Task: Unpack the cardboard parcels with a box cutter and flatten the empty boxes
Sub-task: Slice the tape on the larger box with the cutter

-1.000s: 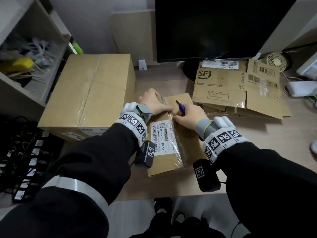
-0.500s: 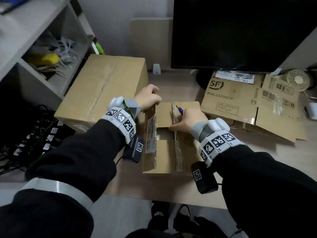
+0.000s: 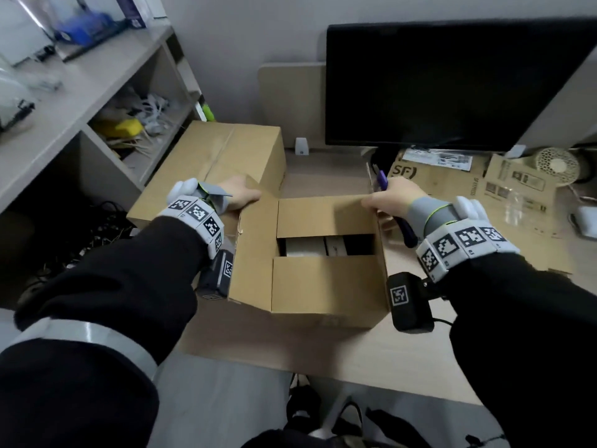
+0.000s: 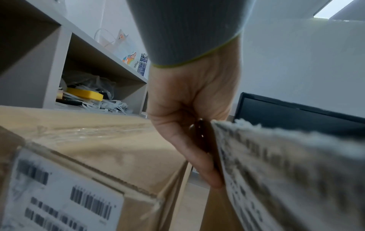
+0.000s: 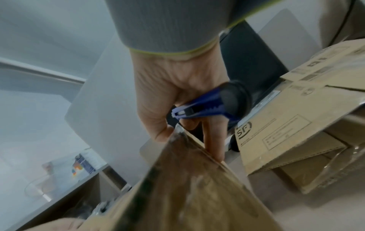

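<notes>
The open box [image 3: 326,279] sits near on the desk [image 3: 420,350], left hand [image 3: 240,195] pinching its left flap, right hand [image 3: 392,198] holding cutter [image 3: 382,181] and right flap; thin bendy card, probably light, best held by flap edges.

matt cardboard box [image 3: 326,286] (torn edge), plastic cutter [image 5: 199,111]

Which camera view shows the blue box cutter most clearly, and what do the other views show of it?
The right wrist view shows the box cutter best: its blue body and black slider are close, held in the right hand. The head view shows only its two ends sticking out of that hand. The left wrist view does not show it.
</notes>
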A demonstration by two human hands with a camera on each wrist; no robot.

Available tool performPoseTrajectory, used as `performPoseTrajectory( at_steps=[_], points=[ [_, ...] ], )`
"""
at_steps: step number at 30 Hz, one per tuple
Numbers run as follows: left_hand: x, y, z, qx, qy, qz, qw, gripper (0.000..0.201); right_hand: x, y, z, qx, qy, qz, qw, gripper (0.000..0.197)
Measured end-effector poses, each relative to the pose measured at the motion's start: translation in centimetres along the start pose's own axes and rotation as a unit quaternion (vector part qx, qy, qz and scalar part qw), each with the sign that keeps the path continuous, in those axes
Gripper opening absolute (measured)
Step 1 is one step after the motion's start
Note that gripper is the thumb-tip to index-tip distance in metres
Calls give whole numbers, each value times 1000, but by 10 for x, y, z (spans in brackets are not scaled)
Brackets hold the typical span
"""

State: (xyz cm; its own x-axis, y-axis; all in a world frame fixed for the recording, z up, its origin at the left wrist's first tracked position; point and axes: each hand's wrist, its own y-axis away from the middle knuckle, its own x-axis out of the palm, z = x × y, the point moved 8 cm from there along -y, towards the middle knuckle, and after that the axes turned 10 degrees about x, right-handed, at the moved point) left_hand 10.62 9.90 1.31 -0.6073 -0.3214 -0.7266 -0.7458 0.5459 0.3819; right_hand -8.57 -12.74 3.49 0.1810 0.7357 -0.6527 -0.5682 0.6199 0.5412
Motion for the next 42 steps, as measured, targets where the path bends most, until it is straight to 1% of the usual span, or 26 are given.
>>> performPoseTrajectory(
  at_steps=[2, 5, 8, 10, 12, 15, 16, 17, 18, 19, 20, 22, 24, 25, 27, 28, 30, 31, 32, 34, 36, 37, 39, 42],
  points=[
    [2, -3, -2, 3, -12, 2, 1000, 30, -10, 1, -13, 1, -74, 28, 997, 14],
    [-1, -7, -10, 14, -47, 5, 999, 34, -24, 0, -38, 11, -119, 53, 991, 25],
    [-2, -13, -31, 36, -51, 21, 998, 31, -35, -5, -74, 62, -173, 68, 981, 35],
    [-2, -20, -43, 47, -25, 33, 998, 28, -42, -7, -95, 99, -201, 75, 972, 38],
    [-3, -26, -53, 54, 3, 49, 997, 28, -46, -10, -113, 131, -196, 64, 970, 37],
    [-4, -32, -70, 76, -24, 72, 994, 26, -43, -14, -134, 176, -135, 23, 975, 24],
    [-3, -34, -70, 75, -27, 81, 993, 33, -38, -16, -135, 181, -113, 17, 977, 20],
    [-3, -37, -72, 74, -29, 87, 993, 47, -35, -17, -133, 181, -81, 8, 980, 17],
    [-4, -38, -75, 79, -43, 86, 992, 60, -34, -14, -127, 179, -27, -7, 983, 15],
    [-7, -37, -81, 89, -64, 77, 991, 67, -34, -12, -117, 173, 33, -22, 984, 13],
    [-10, -35, -89, 107, -91, 67, 988, 69, -37, -12, -107, 159, 96, -46, 982, 19],
    [-13, -28, -112, 156, -172, 58, 971, 62, -39, -14, -82, 107, 201, -90, 969, 37],
    [-6, -15, -138, 215, -276, 64, 934, 51, -30, -13, -46, -2, 289, -111, 951, 43],
    [3, -6, -148, 237, -332, 74, 910, 46, -22, -12, -28, -63, 333, -117, 934, 40],
    [36, 11, -165, 272, -428, 92, 857, 34, -6, -11, -6, -135, 389, -109, 905, 33],
    [52, 21, -170, 286, -450, 99, 840, 30, 4, -13, 1, -149, 405, -88, 898, 37],
    [87, 39, -170, 300, -444, 129, 834, 27, 22, -17, 4, -136, 440, -33, 887, 56],
    [100, 42, -158, 280, -437, 155, 840, 28, 28, -17, 5, -125, 455, -18, 881, 65],
    [110, 45, -143, 251, -423, 184, 851, 31, 31, -14, 7, -118, 461, -13, 879, 70],
    [121, 45, -110, 185, -409, 246, 859, 41, 34, -11, 10, -119, 444, -15, 888, 71],
    [125, 50, -82, 141, -418, 318, 840, 57, 42, -8, 11, -120, 436, -14, 892, 65],
    [126, 53, -74, 137, -426, 335, 829, 62, 44, -7, 11, -120, 438, -20, 891, 57],
    [125, 58, -62, 144, -413, 331, 836, 61, 55, -8, 10, -108, 445, -26, 889, 43],
    [118, 62, -56, 188, -426, 281, 839, 59, 60, -13, 6, -67, 415, -50, 906, 36]
  ],
)
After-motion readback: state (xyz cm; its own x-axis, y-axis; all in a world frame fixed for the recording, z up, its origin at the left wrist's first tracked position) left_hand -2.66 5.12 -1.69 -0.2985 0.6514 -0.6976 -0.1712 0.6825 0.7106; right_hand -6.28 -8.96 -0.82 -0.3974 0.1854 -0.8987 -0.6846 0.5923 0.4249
